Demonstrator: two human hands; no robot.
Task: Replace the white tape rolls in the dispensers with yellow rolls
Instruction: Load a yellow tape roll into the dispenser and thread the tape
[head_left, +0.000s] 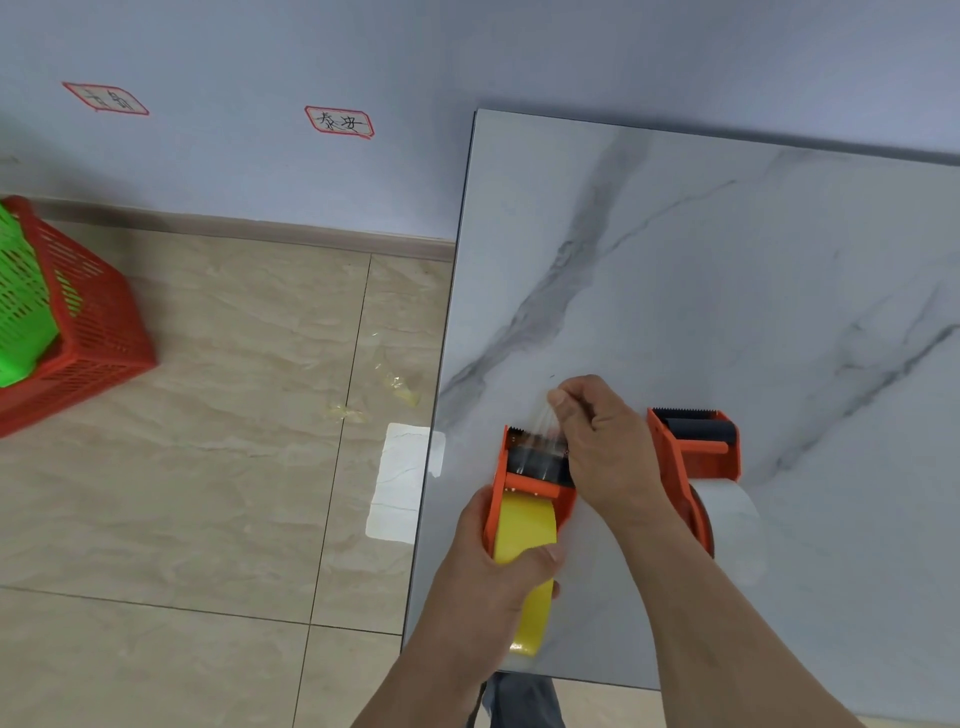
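An orange tape dispenser (535, 470) with a yellow roll (524, 525) in it stands near the left edge of the marble table (727, 286). My left hand (498, 577) grips the yellow roll from the side and below. My right hand (602, 441) pinches the free tape end (545, 421) and holds it over the dispenser's toothed blade. Just to the right lies a second orange dispenser (696, 447) with a white roll (732, 525) in it, partly hidden behind my right forearm.
On the tiled floor to the left stands a red plastic basket (88, 332) with a green one inside. Crumpled yellowish tape scraps (397, 387) lie on the floor near the table's left edge. Two red-framed labels (340, 122) are stuck on the wall.
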